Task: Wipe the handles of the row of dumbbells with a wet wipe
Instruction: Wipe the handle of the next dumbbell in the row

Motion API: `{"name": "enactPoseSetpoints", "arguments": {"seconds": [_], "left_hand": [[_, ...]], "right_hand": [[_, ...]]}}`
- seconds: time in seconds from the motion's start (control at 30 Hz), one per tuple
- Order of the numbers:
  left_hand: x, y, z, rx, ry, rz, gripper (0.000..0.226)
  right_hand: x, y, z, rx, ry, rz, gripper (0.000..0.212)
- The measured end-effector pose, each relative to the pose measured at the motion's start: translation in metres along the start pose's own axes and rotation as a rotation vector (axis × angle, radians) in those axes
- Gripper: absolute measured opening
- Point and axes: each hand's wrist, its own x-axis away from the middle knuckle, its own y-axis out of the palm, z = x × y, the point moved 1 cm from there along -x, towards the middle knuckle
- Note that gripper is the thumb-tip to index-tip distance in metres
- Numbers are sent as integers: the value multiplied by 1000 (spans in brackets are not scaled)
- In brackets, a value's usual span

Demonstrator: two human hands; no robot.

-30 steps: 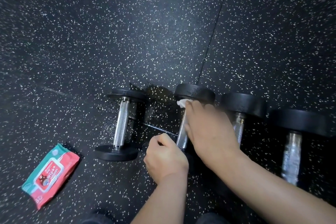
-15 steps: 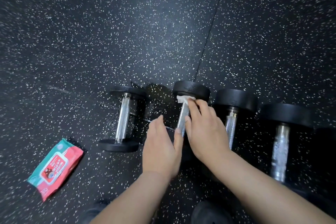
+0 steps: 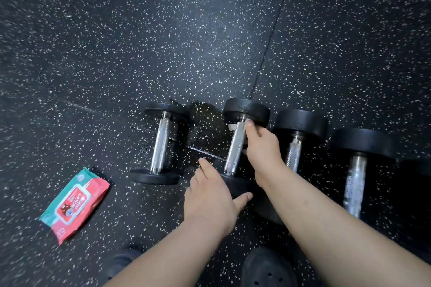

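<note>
Wiping is in hand on the second dumbbell point(image 3: 233, 156) of the row, taken below as the reference point. The right hand point(image 3: 262, 149) reaches in from its right side. Its grip is closed round the handle point(image 3: 236, 140), thumb on top near the far head point(image 3: 246, 109), fingers curled beneath and hidden. The wet wipe point(image 3: 231, 127) shows only as a white corner at the far end of the bar, trapped against the metal. The left hand point(image 3: 210, 196) lies on the near head point(image 3: 234, 185), fingers fairly straight, thumb spread, holding nothing. Recommendation: brace that head so the weight cannot roll, draw the wipe along the full knurled length, and turn the wrist to reach the underside. One container noted: a wipes pack point(image 3: 74, 205) flat on the floor point(image 3: 163, 30), well left of the reference, beyond the first dumbbell point(image 3: 161, 144). Its flap is apparently down and its contents are not visible.
</note>
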Motion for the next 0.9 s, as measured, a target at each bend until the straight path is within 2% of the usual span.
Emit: {"name": "enactPoseSetpoints", "arguments": {"seconds": [0.13,0.23,0.37,0.5,0.7,0.8,0.9], "left_hand": [[1,-2,5,4,-84,-61,141],[3,0,8,58,-117,-70,140],[3,1,8,77,-139,-72,139],[5,1,9,93,-146,-48,140],[3,3,14,168,-215,-41,146],[0,3,15,179,-237,-59,146],[-2,4,14,152,-235,-70,141]], "right_hand": [[0,-4,4,-59,5,37,43],[0,-5,2,-144,11,34,24],[-14,2,-2,-316,216,-73,22],[-12,-1,3,-390,251,-63,16],[-8,-7,3,-407,198,-88,20],[-15,-1,2,-494,288,-149,31],[-17,6,4,-555,355,-152,31]]}}
